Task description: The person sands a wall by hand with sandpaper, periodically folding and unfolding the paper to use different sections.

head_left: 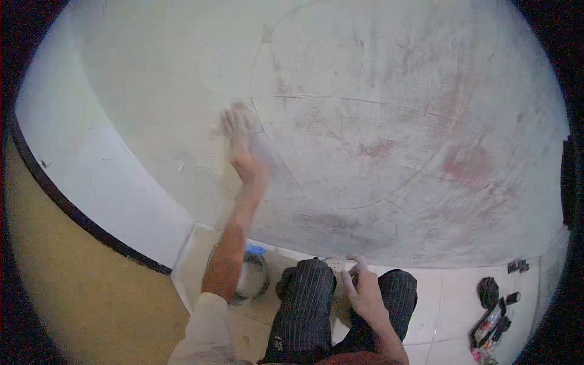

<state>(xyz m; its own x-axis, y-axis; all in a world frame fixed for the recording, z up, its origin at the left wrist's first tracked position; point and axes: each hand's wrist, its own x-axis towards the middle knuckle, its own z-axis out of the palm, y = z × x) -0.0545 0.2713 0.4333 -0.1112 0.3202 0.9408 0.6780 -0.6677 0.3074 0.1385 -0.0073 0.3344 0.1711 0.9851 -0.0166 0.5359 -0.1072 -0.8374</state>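
Note:
My left hand (241,134) reaches up to the wall (377,73), its fingers stretched out against the surface. Motion smears the fingertips, and I cannot make out whether anything lies under them. Pale grey filler with reddish patches and thin curved lines covers the wall to the right of this hand. Low between my knees, my right hand (365,293) hangs with thumb and forefinger apart, nothing visible in it. Pale dust coats its fingers. Just left of those fingertips, a small white piece with dark dots (336,266) shows near the foot of the wall.
Beside my left forearm stands a round container (254,277) with a blue item (255,249) at its rim. On the right, a dark bag with colourful contents (486,331) and small black objects (518,266) lie on the tiled floor (429,304). A dark strip (85,219) borders the left wall.

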